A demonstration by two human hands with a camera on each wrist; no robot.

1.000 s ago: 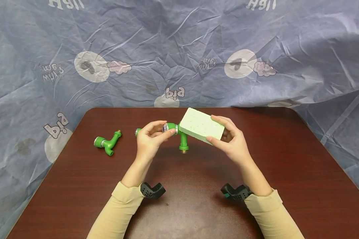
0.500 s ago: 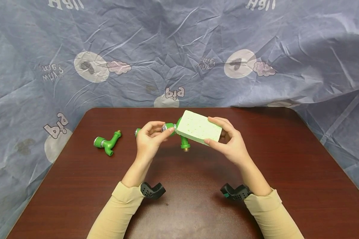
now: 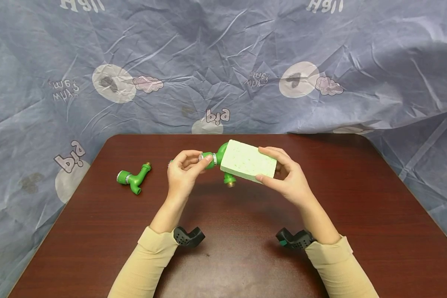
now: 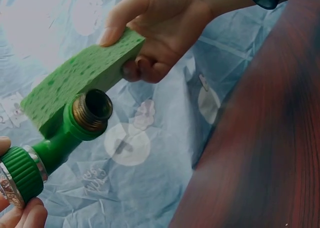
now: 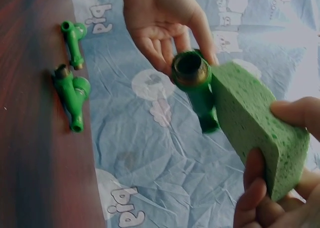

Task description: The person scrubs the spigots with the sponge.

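Observation:
My left hand [image 3: 180, 176] pinches a green plastic tap [image 3: 221, 155] by its ribbed, silver-banded knob, holding it above the table. A pale green sponge [image 3: 247, 160] is in my right hand [image 3: 294, 180], thumb on one side and fingers on the other. In the head view the sponge covers much of the tap's body. The left wrist view has the sponge [image 4: 82, 82] lying against the tap [image 4: 62, 140] behind its brass threaded end. From the right wrist, one end of the sponge [image 5: 245, 112] meets the side of the tap [image 5: 200, 105].
Another green tap [image 3: 134, 179] lies on the dark red-brown table [image 3: 223, 231] at the left. In the right wrist view two taps, a nearer one [image 5: 74, 97] and a farther one [image 5: 74, 45], lie near the table's edge. A blue-grey printed cloth [image 3: 223, 74] hangs behind.
My left hand has shifted slightly left and the tap has turned, its knob tilting down and its threaded end rising a little. The sponge has moved slightly left and down along the tap.

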